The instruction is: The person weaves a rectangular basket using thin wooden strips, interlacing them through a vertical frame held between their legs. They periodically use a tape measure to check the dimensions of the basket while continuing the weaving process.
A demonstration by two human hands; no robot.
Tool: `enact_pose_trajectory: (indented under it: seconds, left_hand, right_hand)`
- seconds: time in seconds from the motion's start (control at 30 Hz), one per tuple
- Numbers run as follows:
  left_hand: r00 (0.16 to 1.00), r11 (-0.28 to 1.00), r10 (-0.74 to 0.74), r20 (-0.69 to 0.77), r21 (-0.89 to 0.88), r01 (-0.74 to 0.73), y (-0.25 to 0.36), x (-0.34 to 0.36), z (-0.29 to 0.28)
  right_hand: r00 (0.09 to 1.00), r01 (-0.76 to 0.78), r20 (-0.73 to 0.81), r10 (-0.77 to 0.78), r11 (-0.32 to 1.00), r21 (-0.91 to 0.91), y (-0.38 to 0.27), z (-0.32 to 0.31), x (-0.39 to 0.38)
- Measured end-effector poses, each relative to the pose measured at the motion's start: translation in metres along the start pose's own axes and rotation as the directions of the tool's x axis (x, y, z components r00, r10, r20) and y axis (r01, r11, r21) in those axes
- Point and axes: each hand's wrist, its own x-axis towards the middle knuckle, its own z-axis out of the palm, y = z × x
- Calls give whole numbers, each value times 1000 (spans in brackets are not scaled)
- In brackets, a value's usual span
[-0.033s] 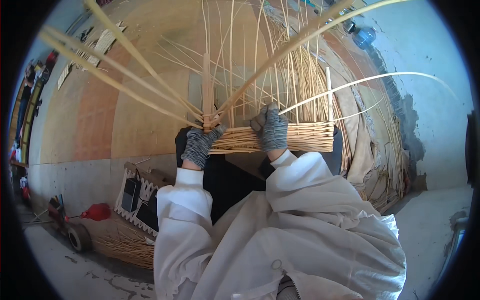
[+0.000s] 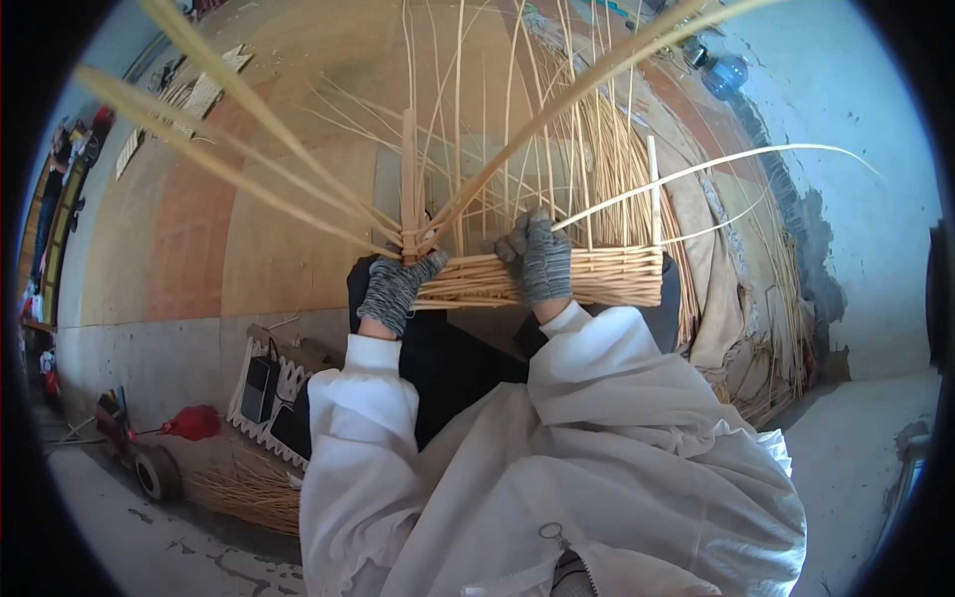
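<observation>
A partly woven wicker basket point(image 2: 612, 274) lies across my dark-trousered lap, with tall pale canes rising from it. My left hand point(image 2: 396, 284), in a grey knitted glove, grips the basket's left end beside a flat wooden stake point(image 2: 410, 174) where several long canes cross. My right hand point(image 2: 535, 254), gloved alike, has its fingers closed on a long curved cane point(image 2: 696, 171) at the top of the woven band; its fingertips are partly hidden.
Loose canes point(image 2: 642, 129) and fabric point(image 2: 714, 333) lie to the right, near a water bottle point(image 2: 724, 77). At lower left are a white rack point(image 2: 254, 393) holding dark devices, a red object point(image 2: 191, 421), a wheel point(image 2: 156, 473) and a cane bundle point(image 2: 239, 493).
My hands and the basket have shifted very slightly. The long canes at the upper left and the curved cane at the right have swayed a little to the left.
</observation>
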Motion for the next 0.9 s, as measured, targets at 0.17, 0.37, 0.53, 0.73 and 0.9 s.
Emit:
enact_pose_trajectory:
  seconds: [0.17,0.37,0.53,0.73,0.9]
  left_hand:
    - [965,988,-76,-250,108,106,0,10,26]
    - [965,997,-51,-258,-66,35,-8,16,33]
    - [968,993,-120,-221,-24,117,6,12,25]
    - [932,997,-9,-362,-78,-21,15,-1,27]
    - [850,997,-77,-522,-28,73,20,-2,40]
  right_hand:
    - [989,-137,-44,141,987,89,-6,-1,4]
    - [897,305,366,-248,947,-104,4,-4,-21]
    - [472,812,876,-102,438,-386,1,-17,-34]
    - [821,-215,315,477,769,-602,-30,26,59]
    - [768,574,350,537,-334,-748,-2,52,134]
